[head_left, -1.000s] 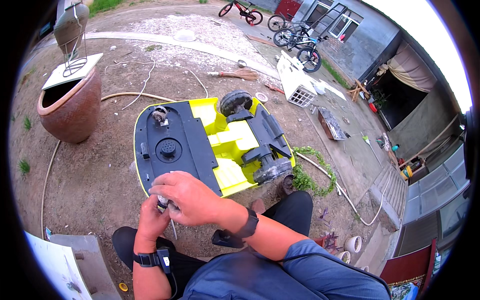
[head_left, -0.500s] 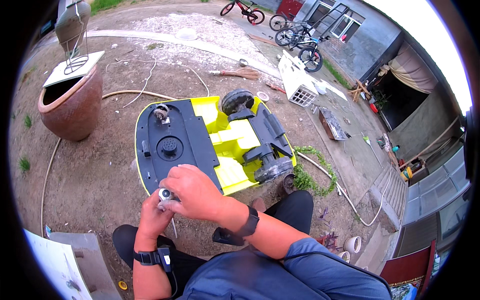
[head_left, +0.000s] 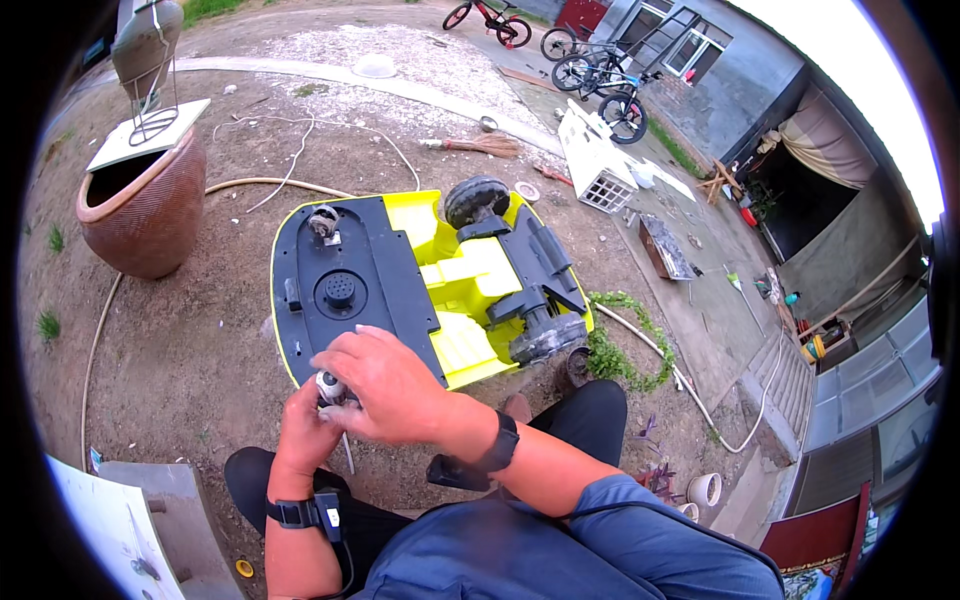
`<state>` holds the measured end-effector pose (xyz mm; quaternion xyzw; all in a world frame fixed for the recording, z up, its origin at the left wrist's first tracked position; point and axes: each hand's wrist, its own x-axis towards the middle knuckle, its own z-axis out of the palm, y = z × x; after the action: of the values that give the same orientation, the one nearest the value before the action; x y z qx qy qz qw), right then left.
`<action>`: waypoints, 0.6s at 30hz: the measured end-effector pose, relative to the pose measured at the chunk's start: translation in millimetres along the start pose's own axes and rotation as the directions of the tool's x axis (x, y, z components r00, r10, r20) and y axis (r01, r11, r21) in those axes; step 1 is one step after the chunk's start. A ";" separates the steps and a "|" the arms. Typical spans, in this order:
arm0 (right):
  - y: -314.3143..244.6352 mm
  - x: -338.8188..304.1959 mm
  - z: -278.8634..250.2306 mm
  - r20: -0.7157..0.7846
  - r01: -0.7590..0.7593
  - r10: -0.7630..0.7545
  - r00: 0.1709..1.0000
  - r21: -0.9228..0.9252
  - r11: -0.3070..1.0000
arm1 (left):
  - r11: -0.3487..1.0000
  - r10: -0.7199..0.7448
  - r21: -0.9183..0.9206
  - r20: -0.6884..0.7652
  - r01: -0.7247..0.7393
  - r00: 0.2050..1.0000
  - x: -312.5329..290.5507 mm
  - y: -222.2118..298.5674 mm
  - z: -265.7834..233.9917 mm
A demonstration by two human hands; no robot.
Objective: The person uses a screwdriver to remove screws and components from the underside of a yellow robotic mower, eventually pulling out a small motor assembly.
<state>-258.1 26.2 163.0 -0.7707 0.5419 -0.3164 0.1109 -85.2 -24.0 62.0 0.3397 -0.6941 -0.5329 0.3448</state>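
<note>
My left hand (head_left: 308,430) is closed around a small round white-and-grey part (head_left: 329,386); its kind I cannot make out. The thumb and fingers of my right hand (head_left: 385,385) close over the same part from above and the right. Just beyond my hands lies an upturned yellow ride-on toy car (head_left: 470,270) with a dark grey underside plate (head_left: 375,265). A small caster wheel (head_left: 323,221) sits at the plate's far left, and two dirty black wheels (head_left: 478,203) are on the right end. A thin pale strip (head_left: 348,455) shows below my hands.
A large clay pot (head_left: 145,215) with a white board across its mouth stands at left. Beyond the car lie a hose, a broom (head_left: 480,145) and a white crate (head_left: 595,160). A leafy vine (head_left: 630,345) is close on the right. Bicycles (head_left: 600,85) stand farther back.
The fingers of my right hand have lifted and spread a little over the small part, which has tilted slightly. My left hand has hardly moved; the car has stayed put.
</note>
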 end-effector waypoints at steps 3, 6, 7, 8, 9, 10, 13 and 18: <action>9.7 2.2 5.7 0.025 0.006 -0.005 1.000 -0.024 1.000 | 0.999 0.026 0.036 0.007 -0.026 1.000 0.2 -0.6 -0.6; 9.0 -0.7 5.8 -0.019 0.140 -0.139 0.990 0.056 0.989 | 1.000 -0.009 -0.002 0.018 0.009 1.000 0.5 0.5 0.9; 5.3 0.7 4.4 -0.017 0.099 -0.098 0.995 0.040 0.994 | 0.999 -0.036 -0.031 0.019 0.037 0.999 0.0 0.8 -0.1; 1.3 1.1 0.9 -0.017 0.055 -0.055 0.998 0.022 0.998 | 0.999 -0.029 -0.021 0.014 0.029 0.999 0.1 1.0 0.0; -0.6 1.6 -0.7 -0.018 0.011 -0.011 1.000 0.005 1.000 | 1.000 -0.021 -0.011 0.009 0.021 1.000 0.4 1.0 0.2; 1.8 1.8 0.6 0.005 0.014 -0.014 1.000 0.017 1.000 | 1.000 -0.014 -0.001 0.004 0.014 1.000 0.4 0.5 0.3; 7.4 1.8 5.2 0.020 0.053 -0.054 0.998 0.043 0.998 | 0.997 0.009 0.075 -0.018 -0.007 1.000 0.0 -6.1 0.9; 0.3 1.6 3.7 0.021 0.011 -0.010 1.000 -0.013 1.000 | 0.996 -0.002 0.084 -0.007 0.003 1.000 0.6 -7.3 0.5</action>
<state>-255.7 24.0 160.5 -0.7774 0.5388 -0.3054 0.1097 -85.2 -25.7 54.8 0.3567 -0.7142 -0.5025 0.3320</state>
